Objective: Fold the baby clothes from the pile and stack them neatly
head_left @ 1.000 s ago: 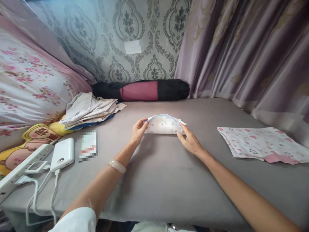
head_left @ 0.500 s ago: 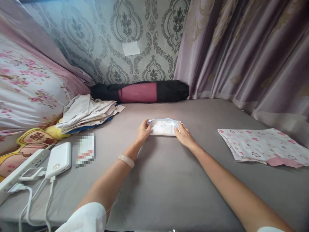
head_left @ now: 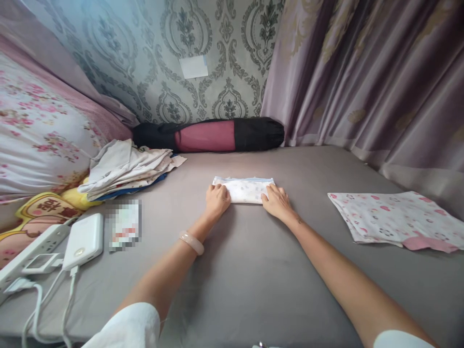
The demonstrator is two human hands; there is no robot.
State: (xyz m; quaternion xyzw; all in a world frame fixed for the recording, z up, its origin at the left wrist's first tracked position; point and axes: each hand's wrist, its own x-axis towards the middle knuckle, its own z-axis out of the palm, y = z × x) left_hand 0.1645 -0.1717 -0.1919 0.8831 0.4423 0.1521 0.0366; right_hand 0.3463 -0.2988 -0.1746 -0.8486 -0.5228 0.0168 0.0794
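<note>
A small folded white cloth (head_left: 244, 189) with a faint print and a pale blue edge lies flat on the grey bed sheet (head_left: 235, 275). My left hand (head_left: 217, 199) rests on its near left corner, fingers bent down over the edge. My right hand (head_left: 275, 200) holds the near right corner, fingers together on the fabric. A pale bangle sits on my left wrist (head_left: 191, 241).
A pink-printed cloth (head_left: 391, 217) lies flat to the right. A pile of clothes (head_left: 126, 164) sits at the left by a floral pillow (head_left: 43, 130). A black-and-pink roll bag (head_left: 210, 135) lies against the wall. A power bank (head_left: 83, 240) and power strip (head_left: 29, 251) lie near left.
The raised top layer of the white cloth has been folded down and now lies flat. Both hands have shifted onto its near corners, closer together.
</note>
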